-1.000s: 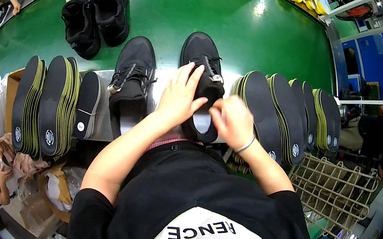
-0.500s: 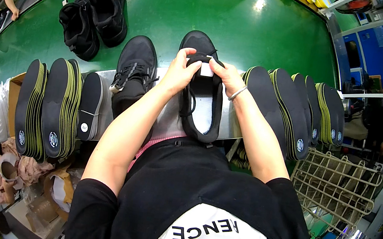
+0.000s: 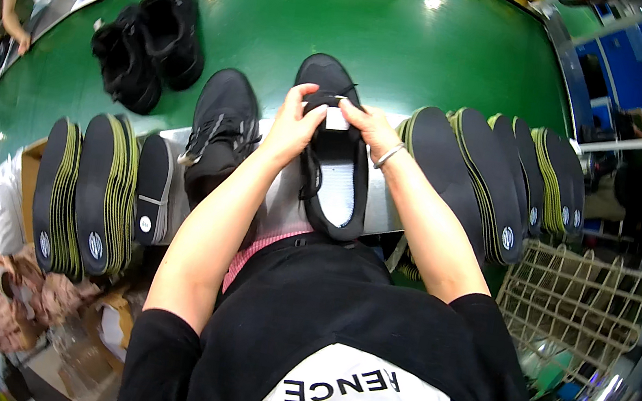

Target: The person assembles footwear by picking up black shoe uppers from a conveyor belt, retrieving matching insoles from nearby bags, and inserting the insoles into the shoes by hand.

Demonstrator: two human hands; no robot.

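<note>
Both bare arms rise from the lower part of the frame and lean inward, bringing the hands close together, a little apart, just above the centre. The left forearm [image 3: 212,218] slants up and to the right from the lower left; the right forearm [image 3: 428,224] slants up and to the left from right of centre. The left hand [image 3: 292,127] has its index finger arched over and its thumb extended toward the upper right, the two in a pinch. The right hand [image 3: 374,132] reaches leftward with bent digits, also pinching, some fingertips hidden. Its wrist [image 3: 389,154] looks nearly straight.
</note>
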